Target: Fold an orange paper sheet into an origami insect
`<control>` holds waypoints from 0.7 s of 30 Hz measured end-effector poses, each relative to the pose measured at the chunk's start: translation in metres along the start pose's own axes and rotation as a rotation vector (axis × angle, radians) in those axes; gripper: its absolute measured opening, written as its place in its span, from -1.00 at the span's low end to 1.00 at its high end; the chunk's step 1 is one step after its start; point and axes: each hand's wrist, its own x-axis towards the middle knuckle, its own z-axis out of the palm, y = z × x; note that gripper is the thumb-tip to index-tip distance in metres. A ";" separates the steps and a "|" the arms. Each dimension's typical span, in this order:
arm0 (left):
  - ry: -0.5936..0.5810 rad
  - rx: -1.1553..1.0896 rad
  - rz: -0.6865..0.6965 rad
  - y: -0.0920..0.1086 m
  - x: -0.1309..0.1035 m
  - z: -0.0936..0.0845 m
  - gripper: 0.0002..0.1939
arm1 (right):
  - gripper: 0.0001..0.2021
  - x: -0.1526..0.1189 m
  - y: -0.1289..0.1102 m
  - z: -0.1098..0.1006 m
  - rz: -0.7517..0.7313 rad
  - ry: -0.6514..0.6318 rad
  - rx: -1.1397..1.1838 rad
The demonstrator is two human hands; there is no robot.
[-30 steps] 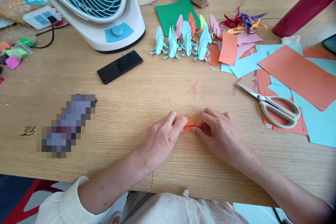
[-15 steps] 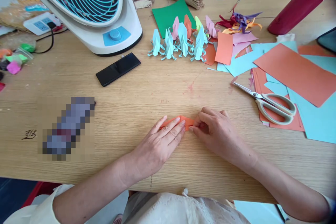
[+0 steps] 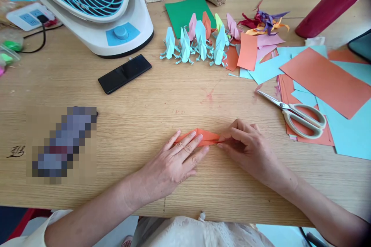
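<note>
A narrow folded orange paper (image 3: 205,136) lies on the wooden table in front of my body. My left hand (image 3: 177,161) rests palm down over its left part, fingers stretched and slightly apart, pressing on it. The paper's right tip is pinched between the thumb and fingers of my right hand (image 3: 248,148). Under my left fingers part of the paper is hidden. Beyond the hands stand several light blue folded paper figures (image 3: 200,41), with pink, orange and yellow-green ones behind them.
Scissors (image 3: 292,114) lie at the right on orange and light blue sheets (image 3: 352,135). A black phone (image 3: 124,74) and a white fan (image 3: 136,15) are at the left. A red bottle (image 3: 327,5) is at the back right, a green sheet (image 3: 185,13) behind the figures.
My right hand has moved slightly right, still pinching the paper's tip, and more of the orange paper shows. My left fingers have spread a little. The view has shifted slightly.
</note>
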 end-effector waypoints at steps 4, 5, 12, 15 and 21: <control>-0.020 -0.001 -0.025 0.001 0.000 0.001 -0.42 | -0.90 0.000 -0.001 0.004 0.028 0.025 -0.008; -0.023 0.004 -0.028 0.001 -0.001 0.001 -0.42 | -0.88 0.001 -0.001 0.004 0.038 0.027 -0.010; -0.024 0.025 -0.058 0.004 0.001 0.000 -0.45 | -0.86 0.005 -0.007 0.005 0.075 0.006 -0.053; -0.026 0.026 -0.064 0.005 0.002 -0.001 -0.46 | -0.85 0.007 -0.008 0.005 0.087 -0.010 -0.076; -0.008 0.076 -0.062 0.008 0.005 -0.001 -0.48 | -0.85 0.009 -0.006 0.002 0.086 -0.034 -0.100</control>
